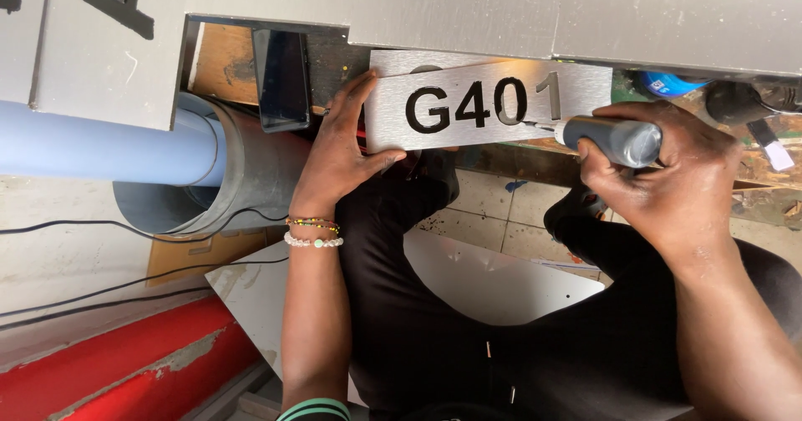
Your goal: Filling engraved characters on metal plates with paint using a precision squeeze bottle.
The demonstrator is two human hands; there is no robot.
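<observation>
My left hand [338, 149] presses on the left end of a brushed silver metal plate [585, 87] with black cut-out characters, thumb under its lower edge. A beaded bracelet circles that wrist. My right hand [668, 174] grips a grey tool handle [614, 139] whose thin metal tip touches the plate near its last characters. The plate lies on a workbench edge, partly under a grey panel [468, 7].
A pale blue pipe [92, 145] enters a wider grey pipe [251, 179] at left. A dark phone [282, 78] leans beside it. Black cables [100, 291] cross the floor near a red beam [125, 371]. My black-trousered legs and a white sheet [493, 279] lie below.
</observation>
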